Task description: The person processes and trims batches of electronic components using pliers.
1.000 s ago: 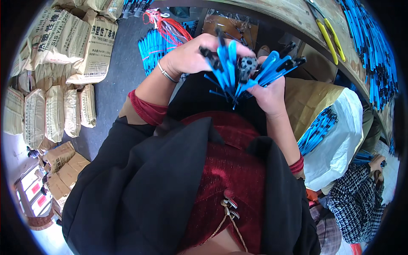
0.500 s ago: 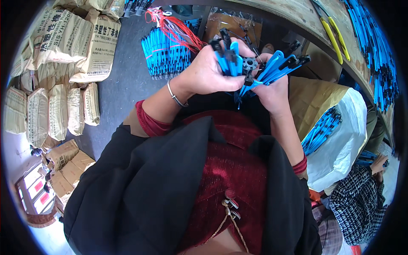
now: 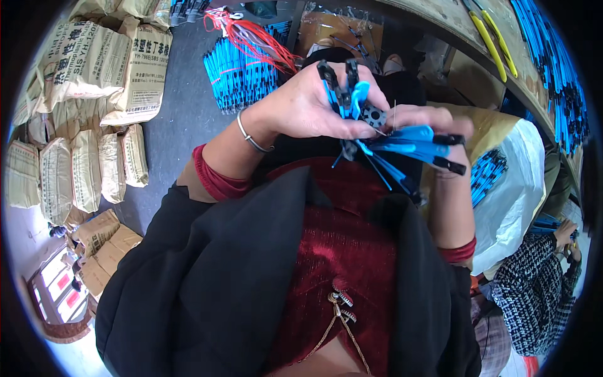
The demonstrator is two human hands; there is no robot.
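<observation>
A round, notched black hub (image 3: 375,116) sits between my hands, with blue strips like umbrella ribs gathered around it. My left hand (image 3: 317,103) is closed around the hub's side and several upright ribs (image 3: 355,97) with black ends. A thin wire (image 3: 394,113) sticks up beside the hub, at the fingertips of my right hand (image 3: 433,119). Those fingers are bent and partly blurred; the thumb is hidden, and what they pinch does not show. More blue ribs (image 3: 408,149) fan out across the right palm, their black ends over the wrist.
Bundled blue ribs (image 3: 239,75) and red cords (image 3: 251,34) lie beyond my left hand. At right stand a wooden bench (image 3: 433,19) with yellow-handled pliers (image 3: 493,44) and a white sack (image 3: 518,188) of ribs. Paper sacks (image 3: 94,63) line the left. A co-worker's sleeve (image 3: 534,283) shows lower right.
My right hand has shifted right and turned, its fingers coming over beside the hub. The ribs on that side swung from pointing up to fanning rightward and down. My left hand keeps its hold.
</observation>
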